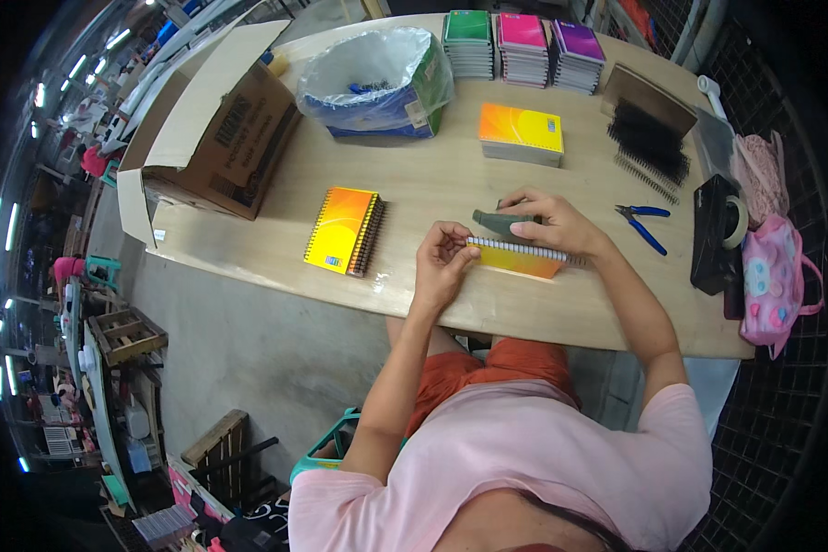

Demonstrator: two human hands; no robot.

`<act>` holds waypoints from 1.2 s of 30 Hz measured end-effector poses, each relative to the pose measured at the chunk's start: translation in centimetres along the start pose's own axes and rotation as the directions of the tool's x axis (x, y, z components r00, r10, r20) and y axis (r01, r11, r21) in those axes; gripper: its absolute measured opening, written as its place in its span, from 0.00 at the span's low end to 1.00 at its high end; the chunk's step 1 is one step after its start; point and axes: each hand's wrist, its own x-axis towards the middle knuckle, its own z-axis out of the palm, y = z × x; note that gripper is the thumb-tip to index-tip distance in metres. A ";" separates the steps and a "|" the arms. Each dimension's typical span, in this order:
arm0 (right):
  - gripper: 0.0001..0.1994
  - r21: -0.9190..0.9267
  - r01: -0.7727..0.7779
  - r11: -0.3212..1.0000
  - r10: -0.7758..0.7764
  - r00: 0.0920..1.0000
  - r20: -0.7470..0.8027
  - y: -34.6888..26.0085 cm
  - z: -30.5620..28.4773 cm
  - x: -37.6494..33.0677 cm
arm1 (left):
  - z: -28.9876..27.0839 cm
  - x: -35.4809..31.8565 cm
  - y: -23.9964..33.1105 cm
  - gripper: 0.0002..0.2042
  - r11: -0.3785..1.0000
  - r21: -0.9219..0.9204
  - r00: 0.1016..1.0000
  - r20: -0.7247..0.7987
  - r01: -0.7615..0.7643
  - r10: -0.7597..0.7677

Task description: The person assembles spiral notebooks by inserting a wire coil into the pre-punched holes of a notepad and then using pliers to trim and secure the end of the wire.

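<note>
Near the table's front edge lies a yellow-orange notebook point(517, 259), its row of punched holes and wire along the far edge. My left hand point(442, 261) pinches the left end of that edge with thumb and fingers. A flat dark grey-green block point(508, 224) lies just beyond the binding edge, gripped from above by my right hand point(554, 223). Some dark wire loops stick out at the notebook's right end. To the left is a stack of spiral-bound yellow-orange notebooks point(340, 230). Another yellow-orange stack point(522, 133) lies beyond my right hand.
At the far left stands an open cardboard box point(239, 138), beside a plastic-lined bin point(377, 120). Green point(469, 44), pink point(523, 48) and purple notebook stacks point(577, 55) line the back. Rightward are blue-handled cutters point(644, 225), black wire spines point(649, 143), a tape dispenser point(714, 235) and a pink pouch point(771, 285).
</note>
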 end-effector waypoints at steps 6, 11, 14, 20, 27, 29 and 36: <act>0.20 -0.283 -0.120 0.952 -0.024 0.889 -0.457 0.5 -2.8 -2.7 | 0.0 -0.2 0.5 0.18 0.997 -0.068 0.999 -0.018 -0.032 0.030; 0.25 -0.486 -0.642 0.593 0.193 0.700 -0.688 4.0 -7.3 -10.3 | 0.5 -1.2 1.7 0.25 0.982 -0.186 0.980 -0.184 0.041 -0.076; 0.28 -0.545 -0.595 0.591 0.143 0.742 -0.655 7.9 -7.9 -15.4 | 1.2 -1.0 2.6 0.28 0.978 -0.202 0.982 -0.172 0.047 -0.083; 0.26 -0.622 -0.568 0.538 0.074 0.767 -0.637 6.8 -7.5 -16.2 | 1.5 -1.3 3.4 0.36 0.970 -0.232 0.981 -0.159 0.070 -0.109; 0.20 -0.354 -0.390 0.850 0.085 0.764 -0.639 -0.1 -3.7 -9.5 | 1.4 -2.1 4.1 0.38 0.984 -0.140 0.975 -0.178 0.107 -0.131; 0.20 -0.359 -0.321 0.876 0.058 0.810 -0.584 -2.1 -2.3 -7.3 | 1.7 -2.1 4.8 0.38 0.977 -0.177 0.979 -0.140 0.121 -0.146; 0.25 -0.782 0.184 0.596 -0.438 0.890 -0.124 -7.0 -0.4 -2.7 | 2.3 -2.9 6.1 0.39 0.980 -0.154 0.982 -0.122 0.123 -0.142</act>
